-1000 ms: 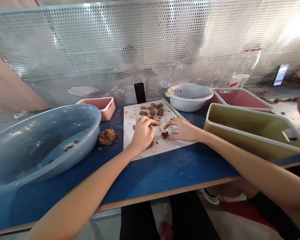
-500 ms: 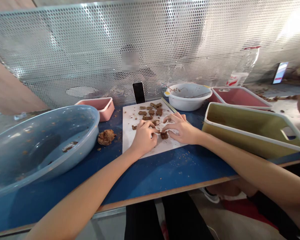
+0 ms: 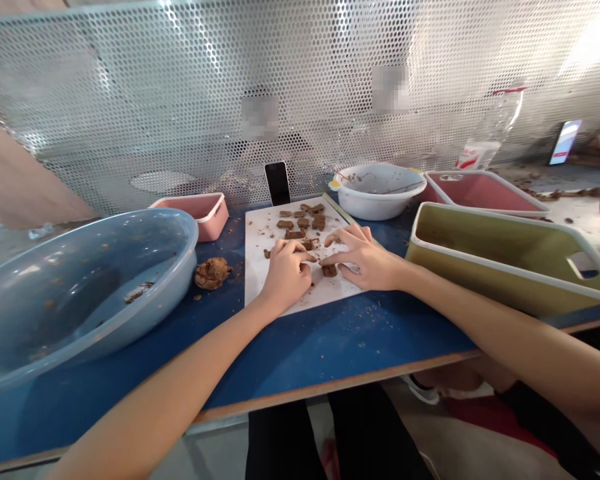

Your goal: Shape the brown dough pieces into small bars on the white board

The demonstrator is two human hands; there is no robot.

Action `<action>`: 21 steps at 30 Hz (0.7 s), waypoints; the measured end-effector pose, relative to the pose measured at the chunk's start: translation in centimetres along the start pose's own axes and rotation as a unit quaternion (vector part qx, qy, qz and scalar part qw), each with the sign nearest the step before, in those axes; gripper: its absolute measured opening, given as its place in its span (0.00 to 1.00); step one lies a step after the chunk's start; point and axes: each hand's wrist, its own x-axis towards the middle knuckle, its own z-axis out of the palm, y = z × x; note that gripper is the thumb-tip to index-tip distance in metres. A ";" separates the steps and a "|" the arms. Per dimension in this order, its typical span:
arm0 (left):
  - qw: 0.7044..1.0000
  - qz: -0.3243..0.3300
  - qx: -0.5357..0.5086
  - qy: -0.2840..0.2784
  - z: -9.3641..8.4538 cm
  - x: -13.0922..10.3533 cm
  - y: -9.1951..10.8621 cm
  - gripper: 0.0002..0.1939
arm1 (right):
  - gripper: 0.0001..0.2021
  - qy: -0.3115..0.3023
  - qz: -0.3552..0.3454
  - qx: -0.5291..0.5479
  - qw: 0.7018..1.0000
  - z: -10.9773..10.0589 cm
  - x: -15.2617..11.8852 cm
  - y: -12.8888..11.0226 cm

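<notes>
A small brown block of what looks like clay (image 3: 329,271) lies on a white board (image 3: 260,283) at the middle of the table. My right hand (image 3: 367,261) has its index finger along the block's far edge and its thumb at the right side, the other fingers raised and spread. Just left of the block is my left hand (image 3: 286,272), its index finger and thumb apart with nothing visible between them. Beyond my hands, several shaped brown pieces (image 3: 295,235) sit on the board among crumbs. My left fingers partly cover some of them.
To the left are a large blue basin (image 3: 180,267), a brown lump (image 3: 213,273) and a pink box (image 3: 213,217). On the right stand a white basin (image 3: 375,207), a green bin (image 3: 480,267) and a pink bin (image 3: 500,193). A phone (image 3: 278,183) leans against the perforated metal panel.
My left index finger and thumb have parted and drawn slightly back from the block. My right hand keeps nearly the same place, its thumb and index finger still at the block.
</notes>
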 end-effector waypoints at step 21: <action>0.995 -0.010 -0.061 -0.079 -0.5 0.6 0.4 0.28 | 0.19 0.018 0.016 0.022 0.999 0.7 -0.1 1.0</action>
